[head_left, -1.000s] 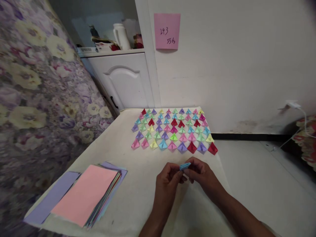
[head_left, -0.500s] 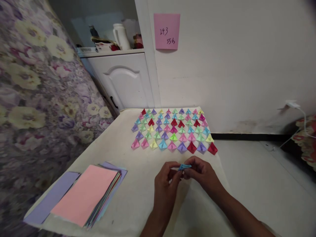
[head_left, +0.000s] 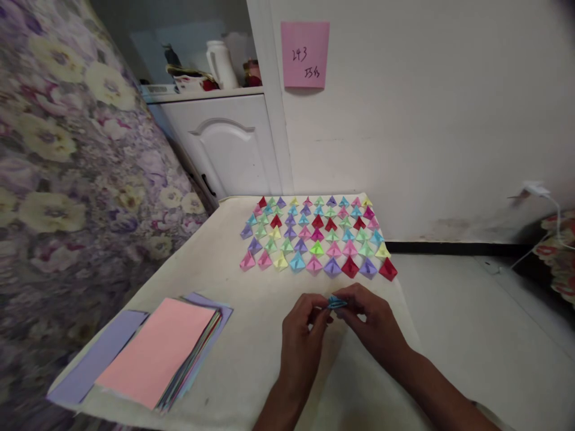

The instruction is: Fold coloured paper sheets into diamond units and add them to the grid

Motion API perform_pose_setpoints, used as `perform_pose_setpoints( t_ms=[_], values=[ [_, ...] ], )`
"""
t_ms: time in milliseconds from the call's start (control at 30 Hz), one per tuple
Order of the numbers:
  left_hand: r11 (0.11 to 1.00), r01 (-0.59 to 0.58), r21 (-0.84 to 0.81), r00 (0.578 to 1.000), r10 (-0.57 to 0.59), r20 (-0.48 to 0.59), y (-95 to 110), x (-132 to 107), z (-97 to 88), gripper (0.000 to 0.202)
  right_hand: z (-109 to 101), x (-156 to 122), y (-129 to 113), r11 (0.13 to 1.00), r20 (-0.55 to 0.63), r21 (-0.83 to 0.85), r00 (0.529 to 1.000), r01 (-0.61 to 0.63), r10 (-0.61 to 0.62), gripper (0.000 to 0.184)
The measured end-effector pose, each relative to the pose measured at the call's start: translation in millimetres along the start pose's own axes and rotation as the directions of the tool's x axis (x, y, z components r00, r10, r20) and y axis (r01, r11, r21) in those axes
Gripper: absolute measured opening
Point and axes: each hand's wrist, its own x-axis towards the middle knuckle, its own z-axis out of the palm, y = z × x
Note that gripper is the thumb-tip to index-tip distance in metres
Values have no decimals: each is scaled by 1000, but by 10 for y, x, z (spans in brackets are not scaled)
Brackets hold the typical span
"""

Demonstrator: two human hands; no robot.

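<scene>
A small piece of folded blue paper [head_left: 336, 302] is held above the table, near its front right part. My left hand [head_left: 304, 326] pinches the left end between thumb and forefinger. From the other side my right hand [head_left: 366, 311] grips the right end, its fingers partly covering the paper. Beyond both hands, rows of small folded paper pieces [head_left: 333, 266] in pink, red, purple, green, yellow and blue stand on the cream tabletop [head_left: 202, 263].
A stack of coloured paper [head_left: 157, 353], pink on top, lies at the left beside a purple sheet [head_left: 101, 356]. Floral curtain [head_left: 58, 179] hangs along the left edge. Behind the table are a white cabinet [head_left: 229, 143] and a wall with a pink note [head_left: 305, 55].
The folded blue paper has opened slightly between my fingers and shows a wider, layered shape. Both hands stay in nearly the same place.
</scene>
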Motion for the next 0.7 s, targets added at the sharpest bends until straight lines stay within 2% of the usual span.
perform_pose_setpoints(
  t_ms=[167,367,700],
  values=[
    [1000,-2,24,1000,2,12,-1,5,-7,7,15,-11,13,1000,3,17,1000,3,-3,15],
    [992,-57,109,998,55,26,0,10,-21,12,13,-4,33,999,9,25,999,-39,38,10],
    [994,9,110,1000,-12,28,-35,24,-23,10,27,-6,115,992,4,-56,993,114,-114,9]
  ],
)
